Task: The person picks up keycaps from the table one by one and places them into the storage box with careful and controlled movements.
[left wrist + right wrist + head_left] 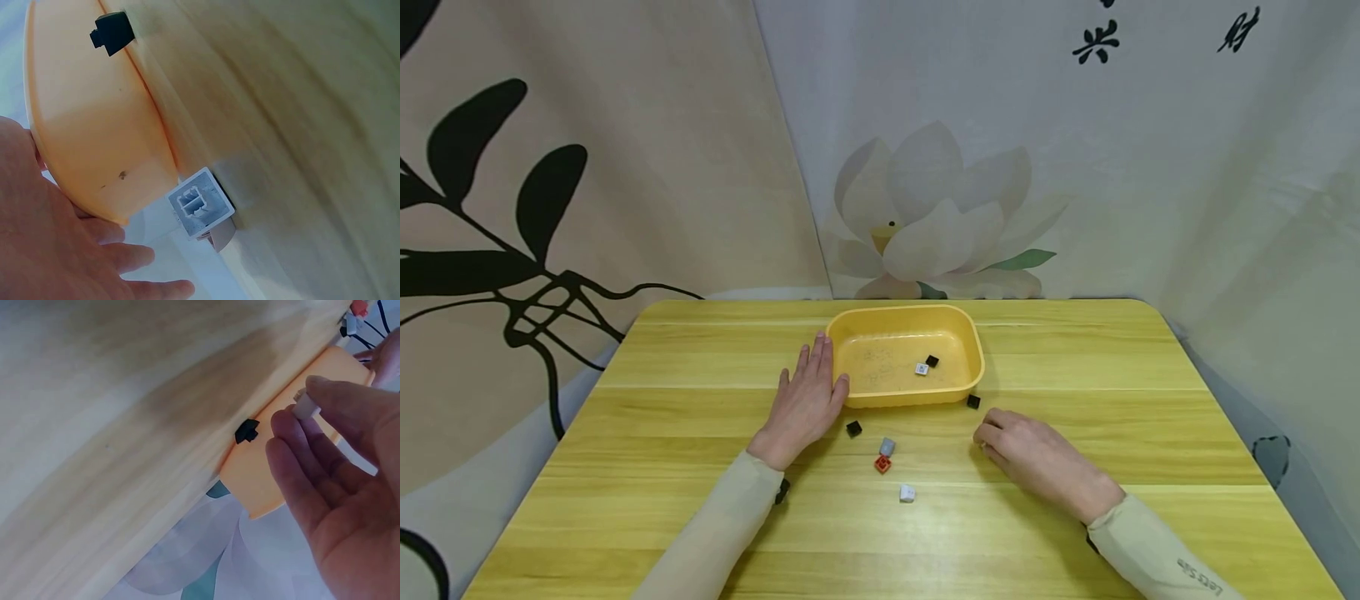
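My left hand [805, 404] lies against the left end of the yellow plastic tray [842, 402], its fingers straight along the wall; the left wrist view shows the palm side near the tray. My right hand [1037, 458] is in front of and right of the tray. Between its thumb and fingertips it pinches a small white block [306, 407]. A black block [973, 401] stands close to the tray's front right corner. Inside the tray are a white block [921, 368] and another black block [932, 361].
In front of the tray, on the wooden table [1015, 550], are a black block [853, 428], a grey block [887, 447], a red block [882, 464] and a white block [907, 493]. A printed curtain [1150, 167] hangs behind the table.
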Available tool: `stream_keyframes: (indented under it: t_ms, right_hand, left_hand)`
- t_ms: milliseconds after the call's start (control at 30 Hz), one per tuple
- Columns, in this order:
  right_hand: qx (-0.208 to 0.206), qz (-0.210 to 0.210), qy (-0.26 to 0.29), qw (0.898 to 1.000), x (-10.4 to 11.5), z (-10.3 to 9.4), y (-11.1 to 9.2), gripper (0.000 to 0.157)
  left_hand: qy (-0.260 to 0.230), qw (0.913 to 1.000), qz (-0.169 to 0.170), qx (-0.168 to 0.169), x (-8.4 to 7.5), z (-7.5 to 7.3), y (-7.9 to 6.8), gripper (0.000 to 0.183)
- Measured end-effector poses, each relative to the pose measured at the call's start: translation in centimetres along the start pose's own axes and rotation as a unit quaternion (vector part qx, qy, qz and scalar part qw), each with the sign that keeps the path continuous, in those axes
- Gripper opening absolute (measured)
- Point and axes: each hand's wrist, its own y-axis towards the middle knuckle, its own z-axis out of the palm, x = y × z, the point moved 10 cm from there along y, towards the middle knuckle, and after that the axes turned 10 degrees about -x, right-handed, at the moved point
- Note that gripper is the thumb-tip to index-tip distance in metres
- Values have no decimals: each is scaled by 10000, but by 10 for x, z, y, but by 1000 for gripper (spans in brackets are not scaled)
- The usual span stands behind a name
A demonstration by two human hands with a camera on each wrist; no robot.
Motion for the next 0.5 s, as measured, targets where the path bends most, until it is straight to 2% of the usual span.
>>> stream_keyframes:
  t_ms: [500]
  right_hand:
    - [-368,76,240,9990,-2,-16,16,14]
  left_hand:
    - [23,10000,-12,8,0,0,1,70]
